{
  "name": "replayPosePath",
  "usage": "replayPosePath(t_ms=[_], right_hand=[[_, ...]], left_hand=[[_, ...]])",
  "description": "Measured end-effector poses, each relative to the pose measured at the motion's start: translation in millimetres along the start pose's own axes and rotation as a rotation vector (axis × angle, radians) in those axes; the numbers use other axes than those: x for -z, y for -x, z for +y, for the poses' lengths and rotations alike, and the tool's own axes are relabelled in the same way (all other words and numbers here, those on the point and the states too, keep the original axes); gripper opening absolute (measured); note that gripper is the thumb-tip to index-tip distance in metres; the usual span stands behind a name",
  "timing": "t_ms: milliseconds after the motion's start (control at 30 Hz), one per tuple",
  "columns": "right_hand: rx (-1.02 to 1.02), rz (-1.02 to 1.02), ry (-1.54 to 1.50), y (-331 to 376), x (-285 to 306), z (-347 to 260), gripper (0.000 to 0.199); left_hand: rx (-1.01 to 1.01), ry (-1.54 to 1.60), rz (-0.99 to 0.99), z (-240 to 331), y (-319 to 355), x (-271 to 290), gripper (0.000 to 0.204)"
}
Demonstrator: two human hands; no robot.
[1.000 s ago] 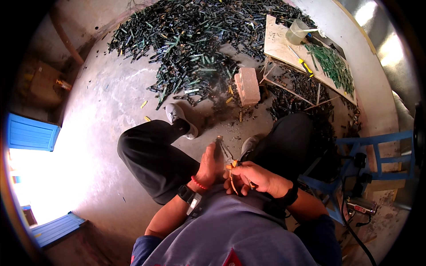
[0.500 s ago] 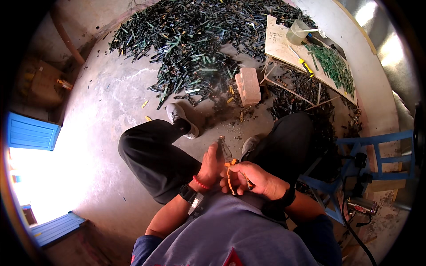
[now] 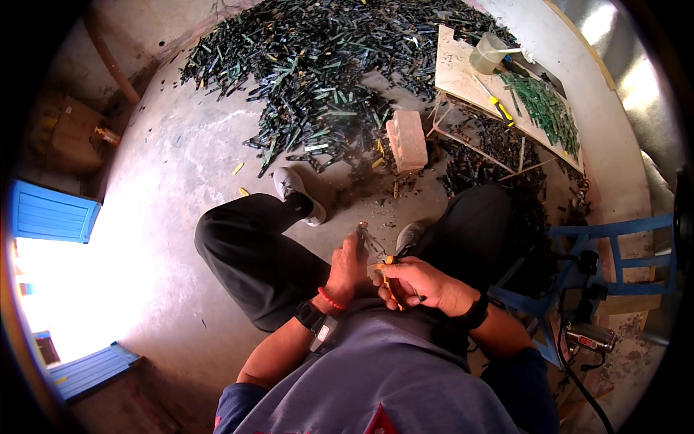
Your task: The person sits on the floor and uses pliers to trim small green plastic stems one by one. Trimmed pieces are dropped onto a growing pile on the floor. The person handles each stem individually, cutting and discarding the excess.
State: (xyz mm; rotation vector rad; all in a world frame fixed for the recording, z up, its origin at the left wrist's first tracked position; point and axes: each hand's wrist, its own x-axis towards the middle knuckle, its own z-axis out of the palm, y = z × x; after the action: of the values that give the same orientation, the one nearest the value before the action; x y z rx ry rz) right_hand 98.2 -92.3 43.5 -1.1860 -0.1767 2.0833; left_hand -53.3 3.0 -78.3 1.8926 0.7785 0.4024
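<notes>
In my right hand (image 3: 426, 282) are pliers with orange handles (image 3: 390, 291), the fingers closed around the grips over my lap. The pliers' head points toward my left hand (image 3: 348, 266). That hand is closed, its fingers pinching a small thin dark piece (image 3: 363, 230) with a brownish end; its kind is too blurred to make out. Both hands are side by side, close together, between my bent knees. A red bead bracelet (image 3: 330, 298) and a dark watch sit on my left wrist.
A large heap of dark and green strips (image 3: 311, 94) covers the floor ahead. A pinkish brick block (image 3: 408, 141) stands before it. At right, a low board table (image 3: 463, 76) carries a cup, a yellow-handled screwdriver (image 3: 499, 108) and green strips. A blue chair (image 3: 614, 253) stands far right.
My right hand has shifted slightly to the right with the pliers, whose head has drawn a little away from my left hand. The left hand stays almost in place.
</notes>
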Motion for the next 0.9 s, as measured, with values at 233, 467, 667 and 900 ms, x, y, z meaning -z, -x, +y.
replayPosePath(t_ms=[233,467,667,900], right_hand=[[0.089,0.213,0.436,-2.7,-6.4,5.6,0.029],[0.388,0.597,1.576,-0.4,0.7,4.3,0.024],[0.058,0.246,0.886,10.5,2.9,-14.5,0.026],[-0.068,0.092,0.191,20.4,13.0,-13.2,0.026]], left_hand=[[0.161,0.103,0.079,-2.7,3.0,-8.6,0.029],[0.192,0.147,-0.032,-3.1,1.9,-3.5,0.028],[0.429,0.699,0.043,10.9,-2.7,-1.5,0.052],[0.882,1.32,-0.197,49.5,-10.6,31.9,0.05]])
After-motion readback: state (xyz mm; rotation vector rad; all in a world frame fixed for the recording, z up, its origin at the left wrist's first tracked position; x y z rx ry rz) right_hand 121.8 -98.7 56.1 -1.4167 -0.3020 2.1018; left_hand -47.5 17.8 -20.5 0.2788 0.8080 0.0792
